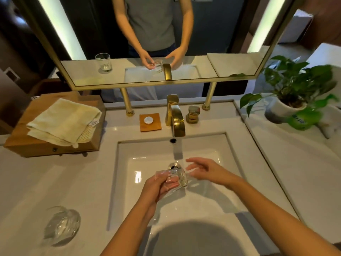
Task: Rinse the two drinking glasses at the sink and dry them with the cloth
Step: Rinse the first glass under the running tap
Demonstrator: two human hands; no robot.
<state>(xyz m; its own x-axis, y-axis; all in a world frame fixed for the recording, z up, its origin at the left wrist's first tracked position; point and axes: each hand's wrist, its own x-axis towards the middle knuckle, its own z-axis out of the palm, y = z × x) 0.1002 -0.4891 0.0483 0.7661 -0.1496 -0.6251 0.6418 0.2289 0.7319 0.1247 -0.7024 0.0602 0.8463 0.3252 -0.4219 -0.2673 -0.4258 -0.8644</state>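
Forearms come in low from the bottom edge, both reaching out over the white sink. Left hand has the action: fingers curled round a clear drinking glass, which is tipped onto its side above the basin, thick base pointing towards the other hand. Right hand sits just beside that base, fingers spread and loose, gripping nothing. Fingertips are very close to the glass, but whether they touch it I cannot tell. Straight beyond the two hands lies the drain, and further on the gold faucet arches over the basin, its gold handle just right of it. Whether water is running, I cannot tell.

Swing well to the left of the gripping hand and nearer the camera, and the second glass stands on the pale counter, blurred at the frame's edge. Far beyond and left of that hand, the pale yellow cloth lies folded on top of a wooden box.

Past the fingertips, left of the faucet, a small white round item rests on an orange mat. Off beyond the right hand, a leafy potted plant sits at the counter's corner. Up top, the mirror reflects both hands and both glasses.
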